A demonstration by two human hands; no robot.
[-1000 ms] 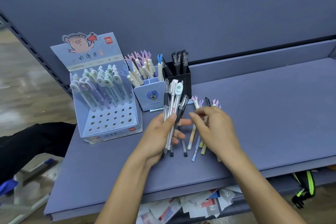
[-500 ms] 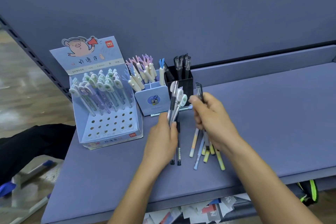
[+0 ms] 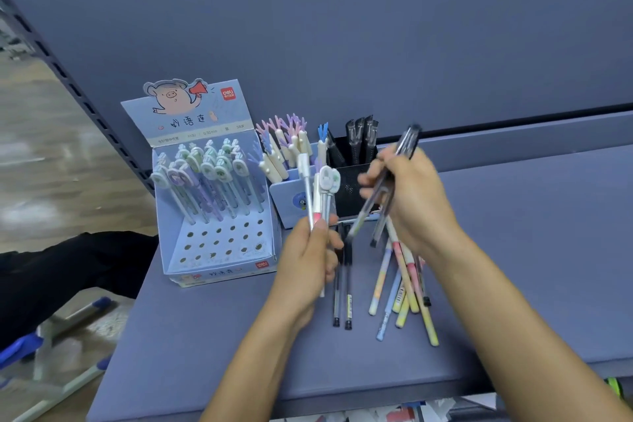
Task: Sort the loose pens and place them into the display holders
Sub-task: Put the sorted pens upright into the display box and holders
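Note:
My left hand (image 3: 313, 259) grips a small bunch of white pens with round cartoon tops (image 3: 325, 188), held upright. My right hand (image 3: 409, 197) holds clear black-capped gel pens (image 3: 394, 178) slanting up to the right, just in front of the black mesh holder (image 3: 352, 181). On the shelf below lie two black gel pens (image 3: 342, 291) and a heap of pastel pens (image 3: 404, 291). At the left stands the blue pig display box (image 3: 219, 250) with several cartoon-topped pens in its holes. A small blue holder (image 3: 291, 202) carries antler-topped pens.
The blue-grey shelf (image 3: 531, 250) runs right, backed by a wall panel (image 3: 342, 27). A slotted upright (image 3: 85, 106) stands at the left. Below the front edge lie loose papers (image 3: 411, 416). A dark trouser leg (image 3: 68, 271) and a step stool (image 3: 51, 353) are lower left.
My right hand has lifted black-capped gel pens off the heap and moved them up toward the black mesh holder. My left hand has raised its bunch of white pens and moved slightly left.

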